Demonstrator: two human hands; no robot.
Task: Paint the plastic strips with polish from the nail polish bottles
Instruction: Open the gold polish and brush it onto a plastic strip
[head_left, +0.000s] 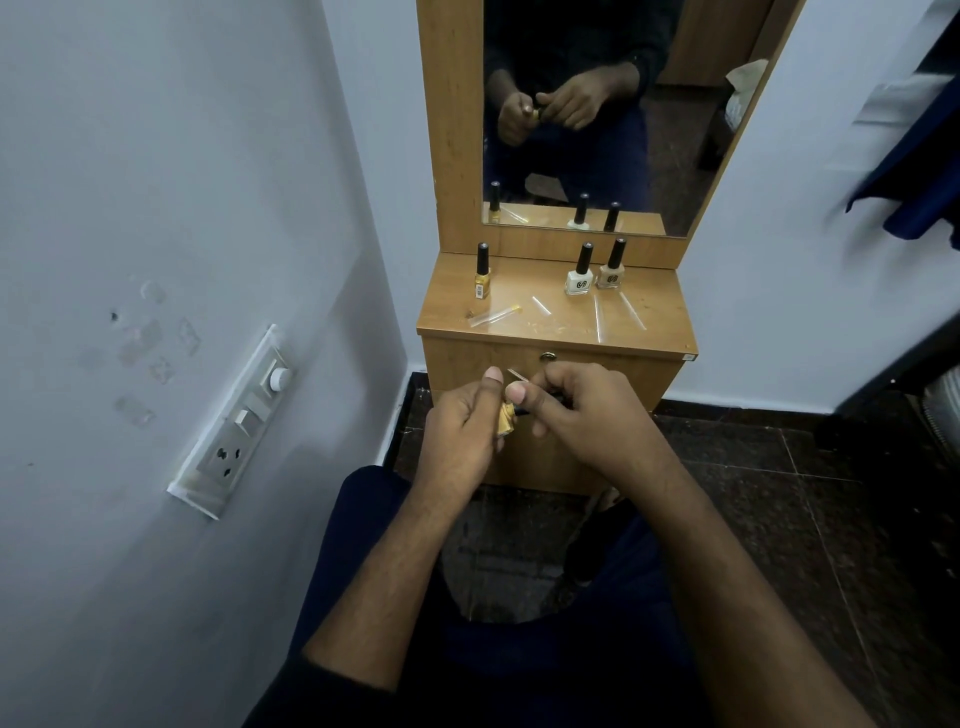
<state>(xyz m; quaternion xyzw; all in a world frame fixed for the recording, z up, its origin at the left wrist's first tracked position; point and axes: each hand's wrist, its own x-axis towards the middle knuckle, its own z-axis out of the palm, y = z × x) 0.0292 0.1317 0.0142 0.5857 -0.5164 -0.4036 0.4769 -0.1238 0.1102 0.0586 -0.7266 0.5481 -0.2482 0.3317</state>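
Observation:
My left hand (460, 431) grips a small gold nail polish bottle (506, 420) in front of the wooden dresser (556, 358). My right hand (587, 410) pinches the bottle's black cap (556, 397) and also holds a thin clear plastic strip (517, 373) that sticks out past my fingers. On the dresser top stand a yellow bottle (482, 278), a white bottle (579, 275) and a beige bottle (612, 269), all capped. Several clear strips lie there, one with a yellow tip (493, 315), a short one (541, 305), and two long ones (597, 318) (632, 310).
A mirror (587, 114) above the dresser reflects my hands and the bottles. A white switch and socket panel (234, 426) is on the left wall. Dark cloth (914, 171) hangs at the right. The floor is dark tile (779, 493).

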